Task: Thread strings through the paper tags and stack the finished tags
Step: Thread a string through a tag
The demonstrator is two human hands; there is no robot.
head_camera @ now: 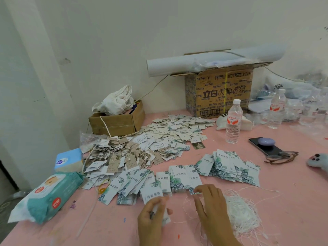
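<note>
My left hand grips a white paper tag with green leaf print near the table's front edge. Just to its right, my right hand rests palm down with its fingertips on a row of leaf-print tags; whether it pinches a string I cannot tell. A tangle of white strings lies right of that hand. More leaf-print tags fan out at the left and at the right. A big heap of strung tags lies behind, toward the left.
On the pink table stand a wet-wipe pack, a blue tissue pack, a small open carton, a large carton, water bottles, a phone, glasses and a yellow rubber band.
</note>
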